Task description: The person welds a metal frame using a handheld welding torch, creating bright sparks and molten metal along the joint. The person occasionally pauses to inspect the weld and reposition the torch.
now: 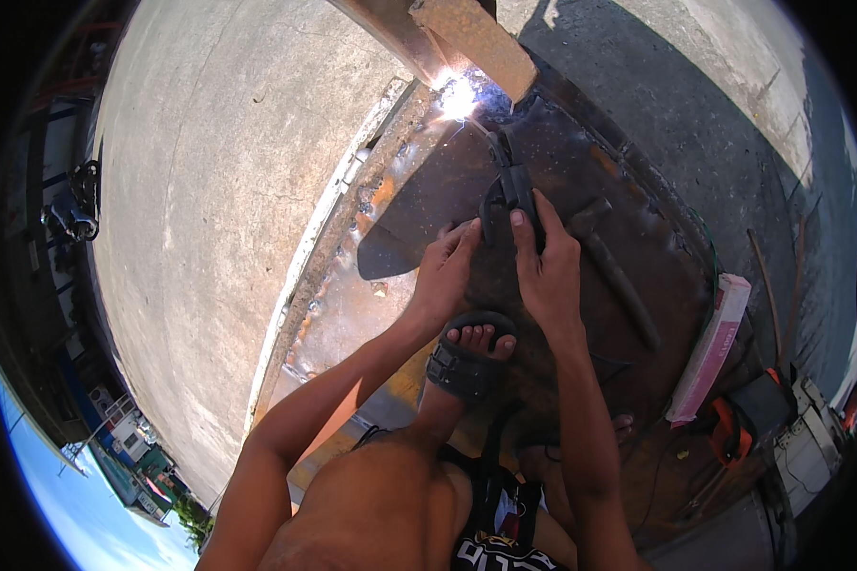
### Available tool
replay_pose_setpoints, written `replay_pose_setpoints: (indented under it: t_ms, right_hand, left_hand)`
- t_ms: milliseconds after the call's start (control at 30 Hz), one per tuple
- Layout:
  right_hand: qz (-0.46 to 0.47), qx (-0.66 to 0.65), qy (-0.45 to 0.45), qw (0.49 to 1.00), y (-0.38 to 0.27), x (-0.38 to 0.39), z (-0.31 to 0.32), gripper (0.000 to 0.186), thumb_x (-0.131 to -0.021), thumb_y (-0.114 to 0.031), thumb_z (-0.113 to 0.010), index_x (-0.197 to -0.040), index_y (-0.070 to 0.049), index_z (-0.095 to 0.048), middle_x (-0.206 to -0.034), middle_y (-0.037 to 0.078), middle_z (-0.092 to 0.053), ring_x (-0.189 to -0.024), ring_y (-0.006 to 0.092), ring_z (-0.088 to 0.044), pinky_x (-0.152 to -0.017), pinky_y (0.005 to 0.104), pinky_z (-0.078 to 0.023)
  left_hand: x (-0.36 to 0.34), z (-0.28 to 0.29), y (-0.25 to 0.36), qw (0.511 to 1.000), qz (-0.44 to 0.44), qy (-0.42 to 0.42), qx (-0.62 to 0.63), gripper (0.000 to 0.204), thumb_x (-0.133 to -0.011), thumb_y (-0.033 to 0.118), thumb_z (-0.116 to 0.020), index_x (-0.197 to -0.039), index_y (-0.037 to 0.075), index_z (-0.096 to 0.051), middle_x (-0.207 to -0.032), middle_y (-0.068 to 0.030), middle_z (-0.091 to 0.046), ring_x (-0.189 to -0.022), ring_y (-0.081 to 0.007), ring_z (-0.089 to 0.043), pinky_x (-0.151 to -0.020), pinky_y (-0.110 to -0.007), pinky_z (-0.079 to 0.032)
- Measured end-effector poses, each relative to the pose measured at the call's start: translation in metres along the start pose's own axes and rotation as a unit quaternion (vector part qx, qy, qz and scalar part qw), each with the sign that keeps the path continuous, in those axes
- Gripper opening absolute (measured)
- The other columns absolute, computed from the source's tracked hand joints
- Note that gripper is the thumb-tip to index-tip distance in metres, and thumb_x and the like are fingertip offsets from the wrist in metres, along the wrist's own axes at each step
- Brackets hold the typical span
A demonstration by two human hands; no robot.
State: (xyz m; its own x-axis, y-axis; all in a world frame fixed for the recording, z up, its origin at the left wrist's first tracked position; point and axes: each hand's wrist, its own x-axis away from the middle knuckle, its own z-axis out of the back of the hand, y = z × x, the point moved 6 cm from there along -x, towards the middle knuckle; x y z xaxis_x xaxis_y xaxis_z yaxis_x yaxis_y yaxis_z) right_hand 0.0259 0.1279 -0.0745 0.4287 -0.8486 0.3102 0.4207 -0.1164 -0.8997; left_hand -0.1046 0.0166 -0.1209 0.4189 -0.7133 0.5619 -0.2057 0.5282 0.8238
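My right hand (550, 276) is closed around a black electrode holder (516, 186), thumb along its near side. A thin welding rod (484, 127) runs from the holder's jaws to a bright arc (459, 98). The arc burns where a rusty steel beam (476, 43) meets a rusty steel plate (628, 228). Glare hides the weld itself. My left hand (445, 271) is beside the holder, fingers bent together with the tips at its lever. Just right of my right hand lies a hammer (619, 271) on the plate.
My sandalled foot (471, 352) rests on the plate. A pink-and-white long box (709, 352) and an orange-and-black machine (754, 419) sit to the right. Along the plate's left side runs a pale edge strip (300, 257), with concrete (209, 190) beyond. A motorcycle (74, 205) stands far left.
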Motion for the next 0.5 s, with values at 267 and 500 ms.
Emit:
replay_pose_setpoints:
  t_ms: [267, 500]
  right_hand:
    - [0.020, -0.049, 0.025, 0.998, -0.001, 0.006, 0.005, 0.040, -0.111, -0.024, -0.062, -0.140, 0.005, -0.062, -0.106, 0.029, -0.075, -0.097, 0.0403, -0.078, -0.082, 0.0425, -0.058]
    - [0.031, -0.029, 0.033, 0.999, 0.010, 0.006, 0.008, 0.040, -0.111, -0.023, -0.062, -0.139, 0.006, -0.061, -0.106, 0.030, -0.075, -0.102, 0.0441, -0.077, -0.084, 0.0437, -0.058]
  left_hand:
    - [0.009, -0.004, 0.019, 1.000, 0.011, -0.027, -0.001, 0.052, -0.115, 0.041, -0.051, -0.132, -0.004, -0.070, -0.124, -0.0229, -0.071, -0.127, -0.0332, -0.057, -0.120, -0.041, -0.035]
    - [0.015, -0.003, 0.020, 0.999, 0.010, -0.006, -0.053, 0.058, -0.114, 0.046, -0.051, -0.134, -0.005, -0.069, -0.126, -0.0241, -0.071, -0.138, -0.0369, -0.053, -0.125, -0.043, -0.029]
